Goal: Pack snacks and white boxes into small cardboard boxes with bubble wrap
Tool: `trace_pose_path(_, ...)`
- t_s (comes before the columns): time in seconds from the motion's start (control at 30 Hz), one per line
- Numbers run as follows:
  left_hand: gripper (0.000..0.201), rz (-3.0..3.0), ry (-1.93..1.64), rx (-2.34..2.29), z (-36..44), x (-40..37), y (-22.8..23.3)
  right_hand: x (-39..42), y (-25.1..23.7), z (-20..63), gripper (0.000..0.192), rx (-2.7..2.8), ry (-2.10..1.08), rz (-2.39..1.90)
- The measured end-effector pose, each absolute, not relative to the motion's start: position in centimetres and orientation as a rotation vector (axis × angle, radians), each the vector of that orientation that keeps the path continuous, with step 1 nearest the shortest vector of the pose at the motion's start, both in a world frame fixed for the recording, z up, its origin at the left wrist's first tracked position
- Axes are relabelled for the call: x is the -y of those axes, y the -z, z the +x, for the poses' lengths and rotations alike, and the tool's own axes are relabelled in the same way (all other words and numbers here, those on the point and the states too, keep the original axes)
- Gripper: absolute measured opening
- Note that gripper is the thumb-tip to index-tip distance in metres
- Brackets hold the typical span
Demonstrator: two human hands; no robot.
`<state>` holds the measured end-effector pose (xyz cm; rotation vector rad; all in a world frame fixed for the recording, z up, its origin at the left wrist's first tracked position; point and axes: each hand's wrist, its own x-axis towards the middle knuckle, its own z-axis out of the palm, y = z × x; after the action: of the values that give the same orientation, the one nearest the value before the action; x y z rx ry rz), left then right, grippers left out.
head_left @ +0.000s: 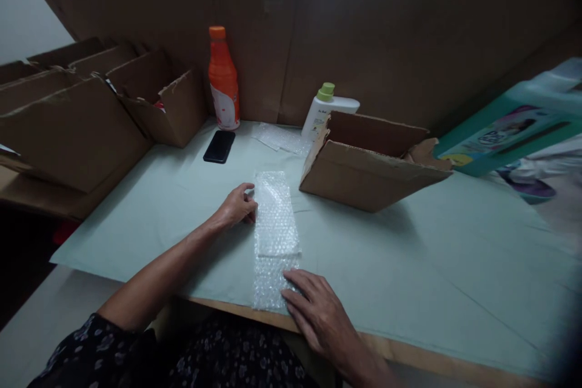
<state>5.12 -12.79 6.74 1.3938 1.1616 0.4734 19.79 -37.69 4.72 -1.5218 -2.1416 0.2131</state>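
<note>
One bubble wrap strip points lengthwise forward, left hand with fingers curled, right hand with fingers slightly spread.

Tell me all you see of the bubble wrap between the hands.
The bubble wrap is a narrow, clear, plastic-looking strip of bubbles, lying flat on pale green cloth, lengthwise away from the person. A crosswise edge suggests a doubled far section. The left hand is at its left edge, the right hand on its near right side.

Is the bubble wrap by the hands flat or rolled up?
Flat: the bubble wrap lies as a long strip on the green cloth, the right hand at its near end.
</note>
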Motion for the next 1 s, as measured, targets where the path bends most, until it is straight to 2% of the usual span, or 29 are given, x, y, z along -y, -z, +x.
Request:
trace_pose_path(0.3,0.054,1.586,-0.444,-1.181,4.7,12.6,-5.5,37.5,-5.0,19.9,0.025,2.155,-0.311,-1.53)
trace_pose_path(0.53,0.048,2.019,-0.536,-1.182,3.5,12.8,-6.0,38.1,-5.9,20.4,0.032,2.218,-0.306,-1.507)
trace_pose_path(0.63,0.046,2.198,-0.53,-0.966,2.7,14.9,-6.7,38.1,-6.0,20.6,0.036,2.273,-0.281,-1.529)
trace_pose_path(0.8,0.026,2.463,-0.29,-0.426,1.2,18.7,-6.6,37.0,-4.7,20.1,0.029,2.203,-0.164,-1.489)
trace_pose_path(1.0,0.056,1.854,-0.327,-0.491,-2.1,19.3,-7.4,34.1,-7.1,20.5,0.021,1.892,-0.42,-1.616)
